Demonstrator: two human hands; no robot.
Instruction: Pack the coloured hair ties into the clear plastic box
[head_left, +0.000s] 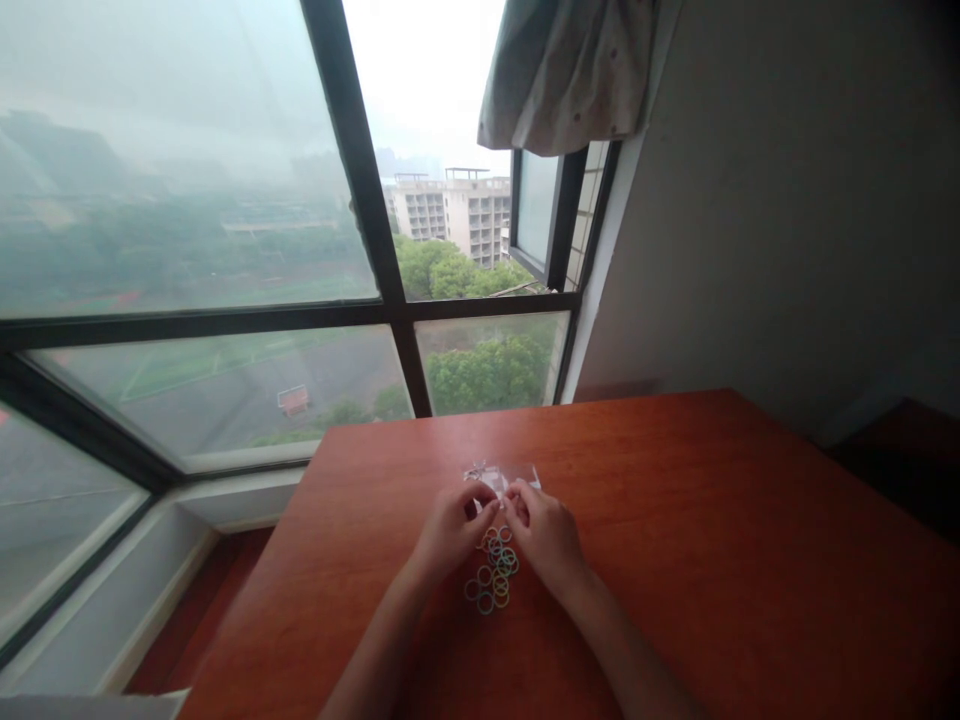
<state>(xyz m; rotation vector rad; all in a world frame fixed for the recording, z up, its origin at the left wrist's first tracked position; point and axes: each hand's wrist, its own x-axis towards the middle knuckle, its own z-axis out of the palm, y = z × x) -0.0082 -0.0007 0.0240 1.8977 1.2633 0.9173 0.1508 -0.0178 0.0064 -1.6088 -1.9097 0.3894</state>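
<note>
Both of my hands meet over the table with their fingertips nearly touching. My left hand (455, 527) has thumb and index finger pinched together. My right hand (546, 533) is pinched in the same way, just to its right. Whatever lies between the fingertips is too small to make out. Just beyond the fingers lies a clear plastic piece (531, 474), a bag or box, I cannot tell which; the hands partly cover it. Between my wrists, several thin pastel rings (501, 580), like small hair ties, lie loosely, some overlapping.
The reddish-brown wooden table (660, 480) spreads wide on both sides. Dark-framed windows (405, 312) stand beyond its far and left edges, with one pane swung outward. A short curtain (566, 75) hangs above. A grey wall (750, 220) rises at the right.
</note>
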